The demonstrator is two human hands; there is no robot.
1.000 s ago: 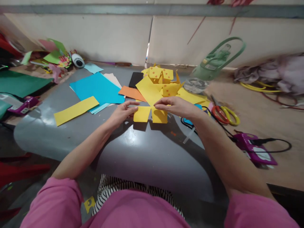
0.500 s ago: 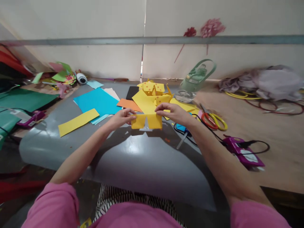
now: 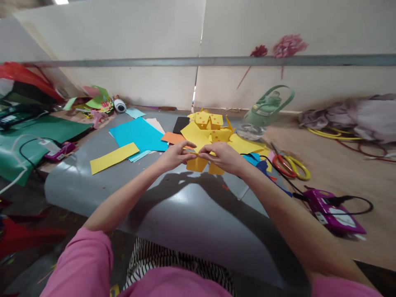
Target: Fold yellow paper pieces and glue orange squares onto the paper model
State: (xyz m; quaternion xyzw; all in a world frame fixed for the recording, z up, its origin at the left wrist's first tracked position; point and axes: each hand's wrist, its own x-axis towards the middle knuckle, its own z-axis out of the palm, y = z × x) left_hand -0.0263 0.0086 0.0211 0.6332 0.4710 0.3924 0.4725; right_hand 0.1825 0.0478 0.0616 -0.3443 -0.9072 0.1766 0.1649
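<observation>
A folded piece of yellow paper (image 3: 197, 165) with a notch in its lower edge is held up over the grey sheet. My left hand (image 3: 177, 156) pinches its top edge at the left, thumb and fingers closed. Close beside it, my right hand (image 3: 223, 157) grips the same edge from the right and covers part of the paper. Just behind the hands are yellow paper shapes with orange dots (image 3: 208, 120) and a larger plain yellow sheet (image 3: 193, 134).
Blue paper (image 3: 136, 134), a yellow strip (image 3: 114, 158) and orange paper (image 3: 173, 137) lie left. A black phone-like slab (image 3: 181, 124) is behind. To the right are a green bottle (image 3: 262, 111), scissors (image 3: 286, 165) and a purple corded device (image 3: 332, 210). A grey sheet (image 3: 173, 222) covers the table.
My hands have come together along the paper's top edge, the left sliding inward from its corner. The view has turned a little to the left.
</observation>
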